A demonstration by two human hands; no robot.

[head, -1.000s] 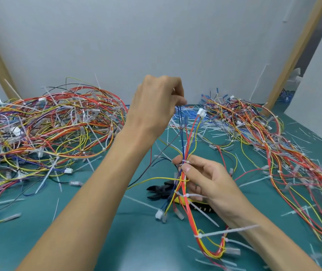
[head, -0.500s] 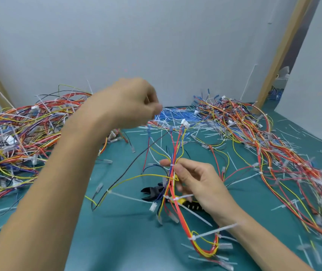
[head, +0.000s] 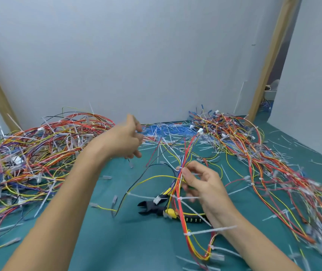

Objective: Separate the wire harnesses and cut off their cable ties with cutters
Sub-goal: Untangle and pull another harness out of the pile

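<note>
Red, yellow and orange wires of one harness (head: 180, 204) hang above the green bench (head: 97, 241), pinched at a cable tie (head: 181, 168) by the fingers (head: 189, 177) of the right hand (head: 205, 184), probably to keep it separate. The left hand (head: 124, 141) hovers, blurred, its grip unclear. The cutters (head: 152, 207) lie beneath, within reach.

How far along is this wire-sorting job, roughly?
Some is done: snipped ties litter the mat. In hand: the right hand pinches one harness, ties still on; the cutters lie idle. Left: the big tangled pile still shows many ties.
</note>
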